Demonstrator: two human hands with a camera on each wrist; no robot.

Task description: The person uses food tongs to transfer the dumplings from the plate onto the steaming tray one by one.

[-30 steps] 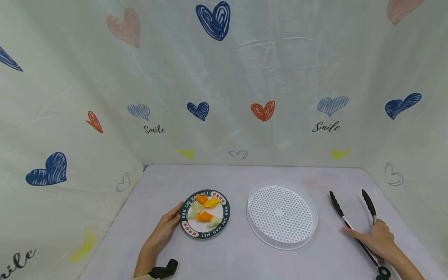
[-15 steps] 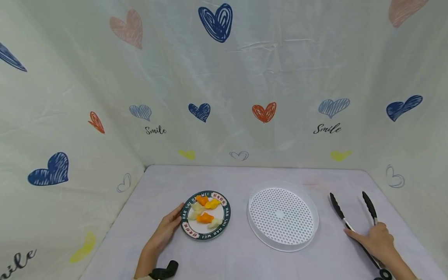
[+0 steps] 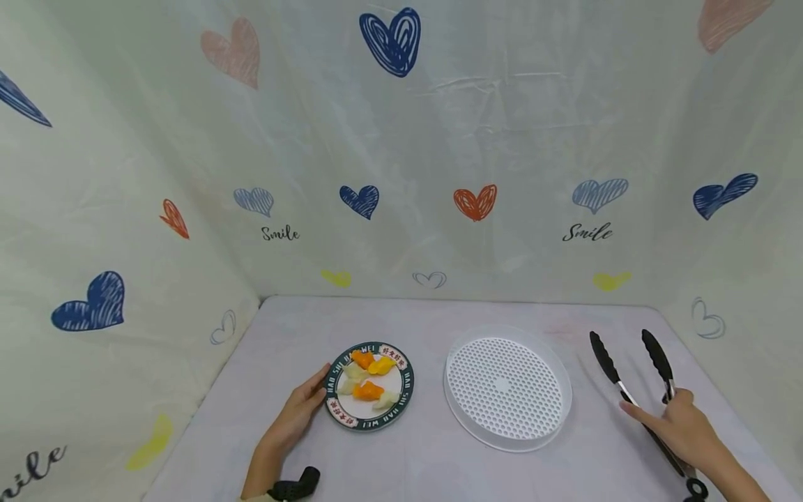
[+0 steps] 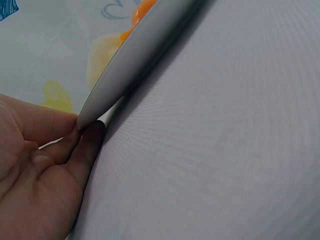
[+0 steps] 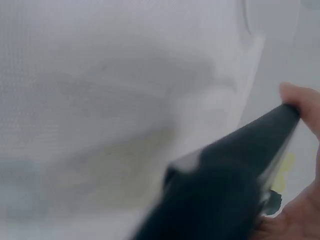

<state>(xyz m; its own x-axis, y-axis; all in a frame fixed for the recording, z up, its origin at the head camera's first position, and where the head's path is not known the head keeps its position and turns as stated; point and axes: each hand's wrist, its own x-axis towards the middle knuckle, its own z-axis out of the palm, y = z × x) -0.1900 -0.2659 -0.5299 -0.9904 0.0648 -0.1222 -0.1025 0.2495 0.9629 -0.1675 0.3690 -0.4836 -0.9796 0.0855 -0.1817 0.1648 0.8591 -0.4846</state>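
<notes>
My left hand [image 3: 299,404] pinches the left rim of a small plate [image 3: 369,423] with a dark green lettered border. In the left wrist view the fingers [image 4: 92,135] reach under the rim of the plate [image 4: 107,92]. Several small orange [image 3: 368,390], yellow and pale dumpling-like pieces lie on it. At the right, my right hand [image 3: 686,429] grips a pair of black-tipped metal tongs [image 3: 629,396], their arms spread apart and tips pointing away. The right wrist view shows the dark tongs [image 5: 250,145] blurred in the hand [image 5: 300,210], with a shadow on the cloth.
A round, white perforated steamer tray [image 3: 504,390] with a clear rim lies between the plate and the tongs. The table [image 3: 426,474] has a pale cloth. A heart-printed curtain [image 3: 414,139] hangs behind and beside it.
My right hand has lifted the tongs slightly, their tips now higher in the head view, and shifted a little to the right. The left hand and plate stay put.
</notes>
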